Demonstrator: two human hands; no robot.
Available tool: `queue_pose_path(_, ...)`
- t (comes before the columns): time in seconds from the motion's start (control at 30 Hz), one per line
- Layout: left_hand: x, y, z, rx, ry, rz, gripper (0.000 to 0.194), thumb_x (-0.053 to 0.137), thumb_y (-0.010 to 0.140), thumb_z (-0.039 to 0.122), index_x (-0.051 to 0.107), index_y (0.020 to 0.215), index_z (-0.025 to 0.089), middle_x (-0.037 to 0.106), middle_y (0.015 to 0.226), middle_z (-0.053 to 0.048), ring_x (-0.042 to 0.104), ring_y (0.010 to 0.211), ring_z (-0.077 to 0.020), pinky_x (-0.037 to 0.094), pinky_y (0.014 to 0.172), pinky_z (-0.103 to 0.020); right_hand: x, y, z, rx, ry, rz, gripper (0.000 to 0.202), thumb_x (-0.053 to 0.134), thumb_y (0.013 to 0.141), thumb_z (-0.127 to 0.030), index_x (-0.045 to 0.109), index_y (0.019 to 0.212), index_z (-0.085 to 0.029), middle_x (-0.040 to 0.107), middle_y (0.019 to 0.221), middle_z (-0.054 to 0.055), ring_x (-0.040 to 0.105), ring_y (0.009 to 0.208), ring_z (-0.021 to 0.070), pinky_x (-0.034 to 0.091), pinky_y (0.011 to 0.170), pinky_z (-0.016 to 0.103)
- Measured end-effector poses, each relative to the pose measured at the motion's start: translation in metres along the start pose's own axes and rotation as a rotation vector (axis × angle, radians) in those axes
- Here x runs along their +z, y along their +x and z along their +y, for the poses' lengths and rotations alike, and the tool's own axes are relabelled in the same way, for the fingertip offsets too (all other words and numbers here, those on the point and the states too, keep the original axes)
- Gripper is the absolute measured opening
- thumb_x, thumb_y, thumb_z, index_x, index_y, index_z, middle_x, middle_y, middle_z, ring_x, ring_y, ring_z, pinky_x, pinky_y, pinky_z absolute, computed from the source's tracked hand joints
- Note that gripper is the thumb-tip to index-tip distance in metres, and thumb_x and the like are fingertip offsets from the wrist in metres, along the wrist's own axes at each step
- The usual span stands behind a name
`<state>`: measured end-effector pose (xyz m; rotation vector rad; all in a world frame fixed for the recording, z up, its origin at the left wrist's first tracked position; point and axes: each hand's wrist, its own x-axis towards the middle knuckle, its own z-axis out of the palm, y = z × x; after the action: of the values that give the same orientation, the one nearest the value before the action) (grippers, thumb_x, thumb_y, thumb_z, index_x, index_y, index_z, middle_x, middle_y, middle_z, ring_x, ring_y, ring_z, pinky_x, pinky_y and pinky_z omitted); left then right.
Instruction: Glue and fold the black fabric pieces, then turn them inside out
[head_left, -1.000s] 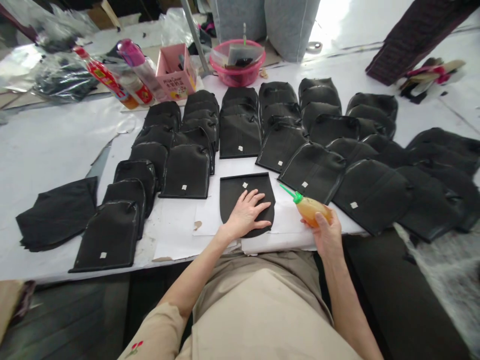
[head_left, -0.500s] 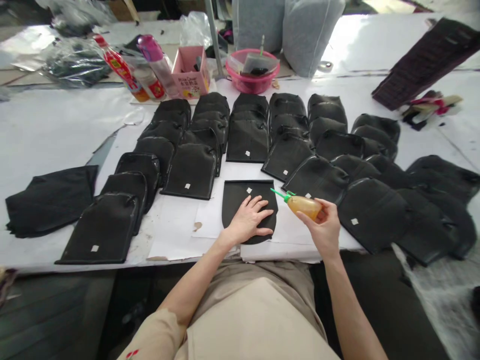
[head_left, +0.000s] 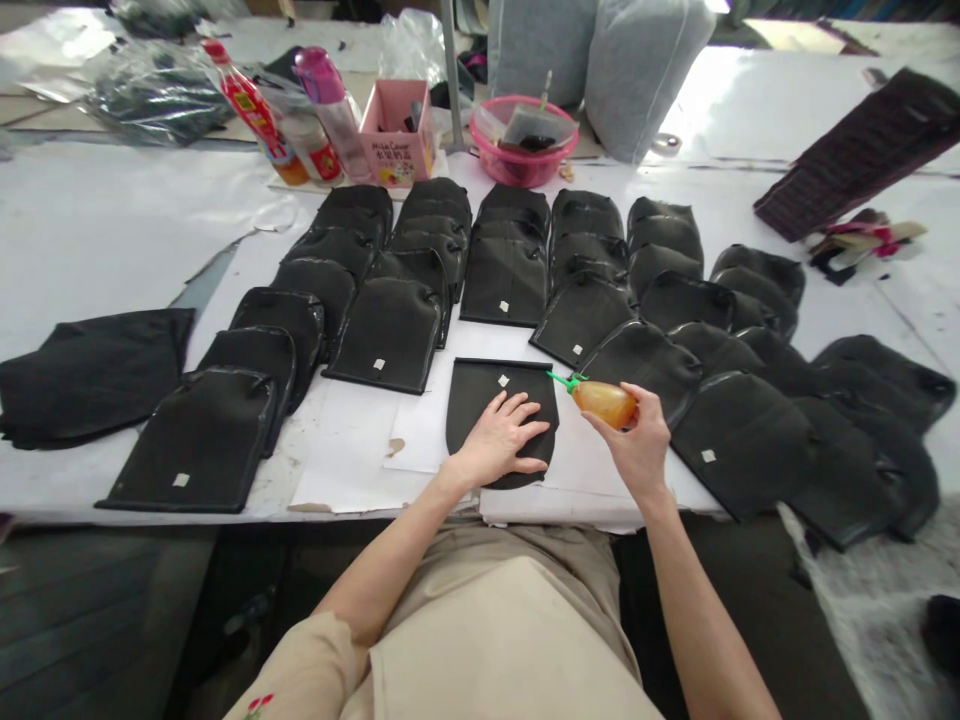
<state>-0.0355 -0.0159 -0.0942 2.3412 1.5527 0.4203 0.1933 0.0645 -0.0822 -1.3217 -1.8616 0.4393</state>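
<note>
A black rounded fabric piece (head_left: pixel 480 400) lies flat before me, its straight edge away from me and a small white tag (head_left: pixel 503 381) near that edge. My left hand (head_left: pixel 504 436) presses on it with the fingers spread. In my right hand (head_left: pixel 637 432) is a squeeze bottle (head_left: pixel 606 403) of amber liquid, held on its side. Its green nozzle (head_left: pixel 562 381) points left, with the tip at the piece's far right corner. Whether the tip touches the fabric I cannot tell.
Rows of overlapping black pieces (head_left: pixel 390 325) fan around the work spot on the white table (head_left: pixel 225 220). Folded black cloth (head_left: pixel 90 370) lies at left. Behind stand a red bottle (head_left: pixel 251 110), a pink box (head_left: pixel 397 135) and a pink basket (head_left: pixel 517 165).
My right hand has moved the bottle slightly left, bringing the nozzle closer to the piece's corner. My left hand stays on the piece. The camera view has shifted a little.
</note>
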Motion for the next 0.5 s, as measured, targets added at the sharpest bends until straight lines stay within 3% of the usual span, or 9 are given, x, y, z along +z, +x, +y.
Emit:
queue_pose_path(0.17, 0.001, 0.000, 0.000, -0.002, 0.003, 0.002, 0.058, 0.070, 0.084, 0.058, 0.064, 0.129, 0.023, 0.055, 0.145, -0.011, 0.042, 0.141, -0.0340, 0.028, 0.119, -0.055, -0.008, 0.007, -0.010, -0.150, -0.079, -0.065, 0.059, 0.072, 0.082, -0.064, 0.059, 0.118, -0.020, 0.063, 0.106, 0.009, 0.064, 0.098, 0.0285, 0.054, 0.087, 0.044)
queue_pose_path(0.3, 0.000, 0.001, 0.001, -0.004, -0.005, -0.008, 0.058, 0.070, 0.084, 0.058, 0.064, 0.130, 0.023, 0.055, 0.145, -0.011, 0.042, 0.142, -0.0339, 0.028, 0.119, -0.055, -0.016, 0.011, -0.019, -0.179, -0.136, -0.133, 0.057, 0.070, 0.084, -0.064, 0.057, 0.120, -0.021, 0.062, 0.107, 0.009, 0.065, 0.098, 0.0287, 0.054, 0.086, 0.043)
queue_pose_path(0.5, -0.001, 0.001, 0.001, -0.006, -0.009, -0.015, 0.059, 0.070, 0.084, 0.058, 0.064, 0.130, 0.022, 0.055, 0.146, -0.011, 0.041, 0.142, -0.0339, 0.027, 0.120, -0.055, -0.010, 0.018, -0.021, -0.209, -0.161, -0.094, 0.059, 0.067, 0.084, -0.066, 0.058, 0.120, -0.020, 0.063, 0.107, 0.010, 0.065, 0.098, 0.0295, 0.054, 0.084, 0.043)
